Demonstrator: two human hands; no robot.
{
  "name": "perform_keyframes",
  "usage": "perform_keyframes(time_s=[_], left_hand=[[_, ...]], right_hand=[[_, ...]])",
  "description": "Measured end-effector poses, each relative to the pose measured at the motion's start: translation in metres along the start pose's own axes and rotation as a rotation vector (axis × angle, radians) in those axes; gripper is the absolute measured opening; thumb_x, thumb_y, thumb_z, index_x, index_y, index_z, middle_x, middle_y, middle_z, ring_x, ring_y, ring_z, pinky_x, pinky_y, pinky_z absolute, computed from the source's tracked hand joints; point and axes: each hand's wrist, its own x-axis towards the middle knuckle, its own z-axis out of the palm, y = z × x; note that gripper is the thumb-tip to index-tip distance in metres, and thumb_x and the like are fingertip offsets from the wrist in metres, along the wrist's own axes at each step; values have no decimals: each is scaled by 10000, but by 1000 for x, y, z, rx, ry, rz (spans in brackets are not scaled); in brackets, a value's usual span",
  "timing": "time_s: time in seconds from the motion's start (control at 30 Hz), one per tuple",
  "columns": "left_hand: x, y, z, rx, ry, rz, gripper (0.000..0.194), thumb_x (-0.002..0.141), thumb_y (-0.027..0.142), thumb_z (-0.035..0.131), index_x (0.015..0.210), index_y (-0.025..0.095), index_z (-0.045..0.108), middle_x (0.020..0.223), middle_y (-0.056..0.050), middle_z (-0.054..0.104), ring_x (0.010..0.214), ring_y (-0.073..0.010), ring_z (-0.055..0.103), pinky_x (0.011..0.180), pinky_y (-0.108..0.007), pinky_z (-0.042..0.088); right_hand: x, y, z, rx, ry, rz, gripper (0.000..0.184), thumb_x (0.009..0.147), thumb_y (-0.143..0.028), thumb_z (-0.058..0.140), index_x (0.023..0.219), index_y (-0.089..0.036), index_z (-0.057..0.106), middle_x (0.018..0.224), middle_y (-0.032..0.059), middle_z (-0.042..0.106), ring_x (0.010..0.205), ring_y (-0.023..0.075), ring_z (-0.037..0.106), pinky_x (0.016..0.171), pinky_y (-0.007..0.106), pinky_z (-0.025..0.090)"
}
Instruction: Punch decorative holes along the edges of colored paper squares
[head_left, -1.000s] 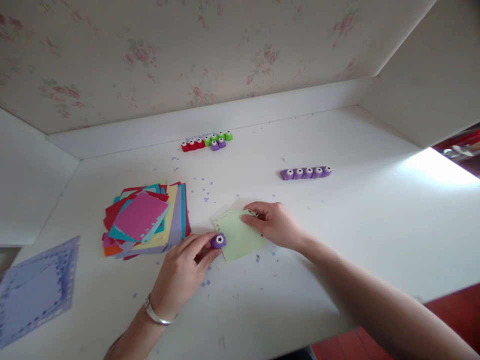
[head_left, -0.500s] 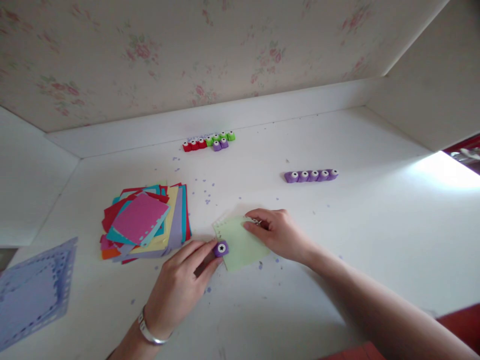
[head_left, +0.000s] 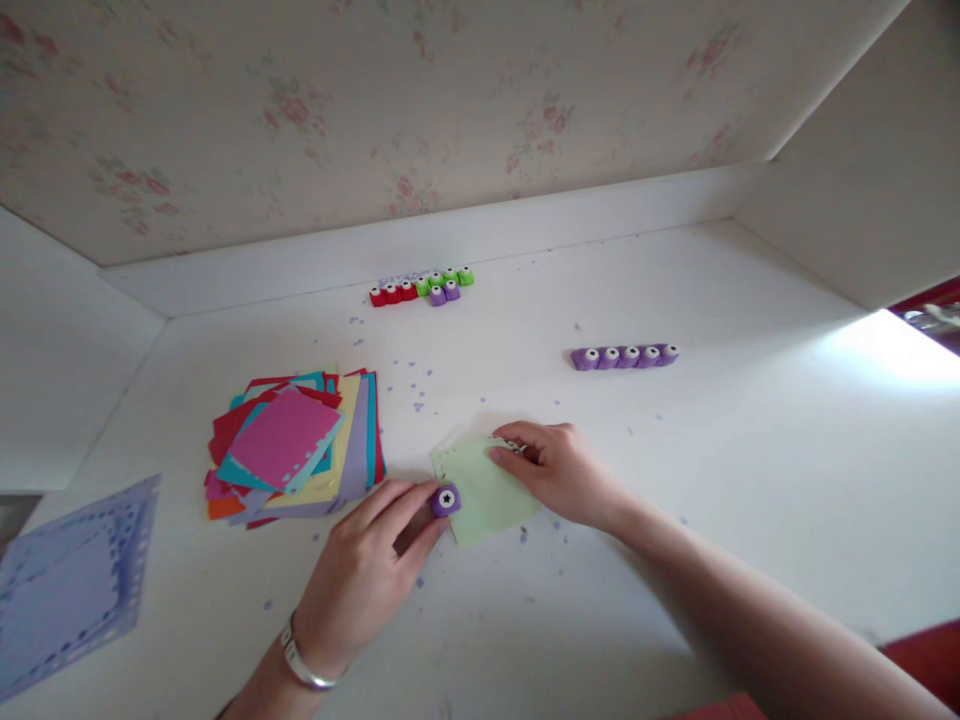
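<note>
A small purple craft punch (head_left: 445,500) with a white button and a dark star is gripped between the fingers and thumb of my left hand (head_left: 375,545). It sits at the left edge of a light green sheet of paper (head_left: 491,495). My right hand (head_left: 559,465) pinches that paper by its upper right part, thumb on top. Small punched holes run along the paper's top and upper left edges. A silver bracelet (head_left: 304,660) circles my left wrist.
To the left lies a pile of coloured paper (head_left: 285,440), with punched purple sheets (head_left: 71,585) nearer the edge. Red, green and purple punches (head_left: 420,287) stand by the back wall; a row of purple punches (head_left: 626,357) stands right. Tiny paper bits (head_left: 418,390) are scattered about.
The whole view has shifted slightly. Both hands keep their holds, with the punch still at the paper's left edge.
</note>
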Motion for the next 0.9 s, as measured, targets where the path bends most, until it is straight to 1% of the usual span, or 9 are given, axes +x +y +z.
perform_keyframes(time_s=[0.07, 0.13, 0.23, 0.33, 0.5, 0.6, 0.7, 0.8, 0.9], left_hand=[[0, 3, -3, -41, 2, -56, 338, 865, 329, 614, 1186, 229, 582, 1106, -66, 614, 769, -148, 618, 759, -304, 549], [2, 6, -5, -122, 8, -115, 325, 860, 347, 613, 1165, 235, 599, 1115, -63, 607, 688, -122, 605, 673, -268, 558], [6, 9, -5, -274, 10, -195, 235, 897, 351, 554, 1081, 244, 651, 1086, -52, 623, 690, -118, 623, 585, -216, 553], [12, 10, -3, -348, -21, -246, 202, 898, 357, 548, 998, 255, 690, 1033, -37, 643, 700, -123, 637, 540, -194, 544], [21, 9, -4, -462, -94, -317, 181, 856, 366, 593, 901, 231, 704, 927, -31, 654, 564, -100, 599, 467, -200, 531], [29, 11, -5, -564, -154, -406, 181, 821, 367, 612, 854, 205, 686, 878, -29, 642, 495, -89, 577, 359, -179, 477], [37, 14, -6, -572, -198, -494, 159, 772, 343, 633, 800, 187, 653, 788, -6, 622, 384, -62, 502, 265, -159, 376], [44, 17, -8, -557, -265, -601, 140, 729, 312, 649, 756, 175, 636, 655, 30, 574, 337, -49, 441, 255, -149, 334], [45, 18, -10, -565, -307, -625, 167, 723, 326, 655, 764, 167, 626, 618, 43, 557, 322, -40, 415, 267, -150, 323]], right_hand=[[0, 0, 0, 3, -1, -4, 177, 875, -282, 539, 912, -214, 697, 695, -4, 668, 562, 99, 527, 514, 216, 357], [0, 0, -1, 9, -4, -18, 178, 879, -273, 532, 906, -209, 696, 704, -2, 670, 565, 97, 528, 520, 216, 360], [0, 0, -1, 11, -7, -45, 180, 883, -268, 527, 905, -205, 694, 722, 0, 677, 568, 96, 528, 530, 217, 367], [0, 0, -1, 19, -5, -53, 180, 883, -270, 528, 915, -204, 692, 729, 1, 679, 570, 99, 530, 538, 221, 377], [0, 1, -1, 22, -3, -57, 187, 880, -270, 529, 921, -193, 695, 731, 11, 679, 566, 102, 530, 544, 226, 383], [-1, 1, -1, 19, -5, -60, 177, 878, -263, 534, 918, -196, 693, 726, 4, 677, 564, 97, 526, 552, 223, 380], [-1, 0, -1, 23, -5, -64, 172, 879, -260, 533, 912, -202, 692, 730, -5, 674, 566, 91, 519, 555, 219, 373], [-1, -1, 0, 19, -6, -63, 174, 880, -264, 531, 901, -202, 692, 726, -9, 669, 566, 89, 511, 551, 218, 366], [-1, -1, 0, 12, -10, -61, 185, 884, -269, 523, 901, -196, 693, 712, -7, 662, 562, 91, 506, 541, 219, 359]])
